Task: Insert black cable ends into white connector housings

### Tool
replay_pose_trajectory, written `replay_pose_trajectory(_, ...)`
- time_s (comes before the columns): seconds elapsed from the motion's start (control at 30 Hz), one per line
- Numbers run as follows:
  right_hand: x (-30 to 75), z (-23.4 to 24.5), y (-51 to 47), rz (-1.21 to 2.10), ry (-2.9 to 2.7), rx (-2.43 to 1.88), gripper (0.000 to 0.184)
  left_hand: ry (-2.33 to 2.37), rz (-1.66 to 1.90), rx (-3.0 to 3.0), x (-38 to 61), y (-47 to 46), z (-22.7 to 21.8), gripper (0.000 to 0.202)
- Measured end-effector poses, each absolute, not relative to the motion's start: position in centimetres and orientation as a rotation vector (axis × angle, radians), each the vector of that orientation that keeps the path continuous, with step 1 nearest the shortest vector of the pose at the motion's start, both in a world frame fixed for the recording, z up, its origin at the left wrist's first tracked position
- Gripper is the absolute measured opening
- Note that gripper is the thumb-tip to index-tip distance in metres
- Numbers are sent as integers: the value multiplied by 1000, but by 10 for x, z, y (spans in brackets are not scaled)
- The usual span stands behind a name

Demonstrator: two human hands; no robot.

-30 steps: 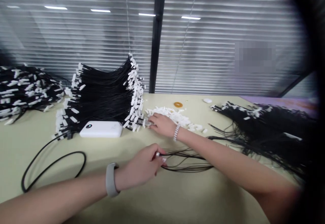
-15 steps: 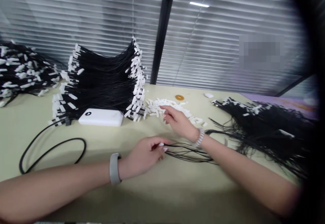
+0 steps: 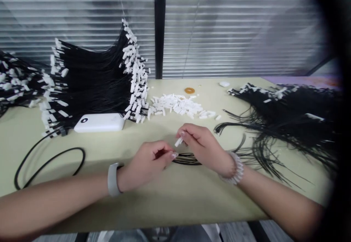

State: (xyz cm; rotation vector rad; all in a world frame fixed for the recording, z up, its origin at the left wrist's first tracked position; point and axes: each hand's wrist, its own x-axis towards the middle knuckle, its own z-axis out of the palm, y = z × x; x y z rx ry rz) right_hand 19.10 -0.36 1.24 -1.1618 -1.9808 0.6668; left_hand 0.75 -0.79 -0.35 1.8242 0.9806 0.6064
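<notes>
Right fingers (image 3: 182, 134) nearly closed, pinching one white plastic tab (image 3: 178, 142); left fingers (image 3: 164, 148) curled shut on a thin black cable bundle (image 3: 188, 159) (the cable ends are hidden by the fingertips). Loose white tabs (image 3: 175, 105) lie at 12 o'clock, a white power bank (image 3: 98, 122) at 10 o'clock, with no legible writing. Risks: a weak pinch could drop the tab; stray strands could snag the black cable mass (image 3: 285, 125) at 3 o'clock.
</notes>
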Motion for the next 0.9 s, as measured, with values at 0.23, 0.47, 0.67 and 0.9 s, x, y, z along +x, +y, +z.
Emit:
replay_pose_trajectory(0.23,187,12,-13,526,-2158,-1053,15,1023,546,1958,7,-10,-4,19)
replay_pose_trajectory(0.47,187,9,-15,426,-2095,-977,15,1063,533,1971,6,-12,-3,21)
replay_pose_trajectory(0.67,186,8,-19,454,-2081,-954,15,1027,494,1995,7,-11,1,20)
replay_pose_trajectory(0.9,183,5,-16,713,-2022,-1007,10,1061,530,1935,5,-12,-4,11)
